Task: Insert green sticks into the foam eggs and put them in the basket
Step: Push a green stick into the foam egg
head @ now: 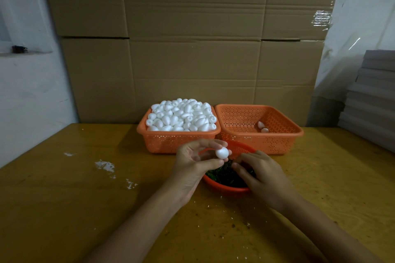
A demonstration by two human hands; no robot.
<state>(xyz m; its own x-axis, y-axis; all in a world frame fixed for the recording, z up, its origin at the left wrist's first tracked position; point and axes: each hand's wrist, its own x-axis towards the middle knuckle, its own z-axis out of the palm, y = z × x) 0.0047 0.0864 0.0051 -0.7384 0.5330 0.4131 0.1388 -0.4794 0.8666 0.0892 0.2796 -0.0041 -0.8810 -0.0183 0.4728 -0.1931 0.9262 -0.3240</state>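
Note:
My left hand (195,161) pinches a white foam egg (222,153) between thumb and fingertips, just above a small round orange bowl (226,188) of green sticks (224,175). My right hand (263,174) reaches into that bowl, its fingertips down among the sticks; whether it holds one is hidden. Behind stands an orange basket (171,141) heaped with foam eggs (181,115). To its right is a second orange basket (277,141) with two eggs (263,127) in its far corner.
The wooden table (85,198) carries white foam crumbs (104,165) at the left and small specks near my arms. Cardboard boxes (192,49) form a wall behind the baskets. A stack of grey boards (372,100) stands at the right edge.

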